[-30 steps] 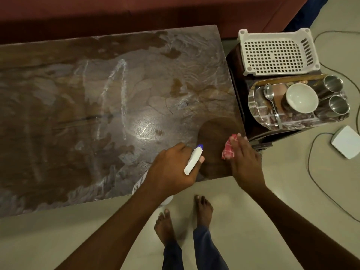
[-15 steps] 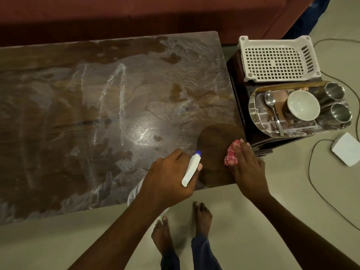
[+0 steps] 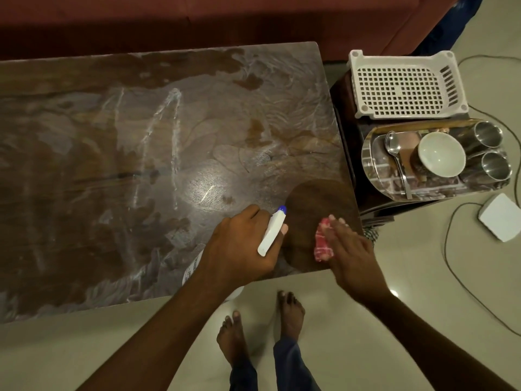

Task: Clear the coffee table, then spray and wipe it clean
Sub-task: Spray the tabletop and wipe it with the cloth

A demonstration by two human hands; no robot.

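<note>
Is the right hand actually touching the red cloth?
Touching. The head view shows the right hand lying flat, fingers straight, on the red cloth, pressing it onto the coffee table.

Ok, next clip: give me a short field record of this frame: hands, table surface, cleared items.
left: left hand grips spray bottle, nozzle over the table
right: right hand presses red cloth flat on near right corner
surface: coffee table covered in whitish smears; dark wiped patch beside the cloth
cleared items: bowl, spoon, two steel cups on tray beside table; white basket behind them
</note>
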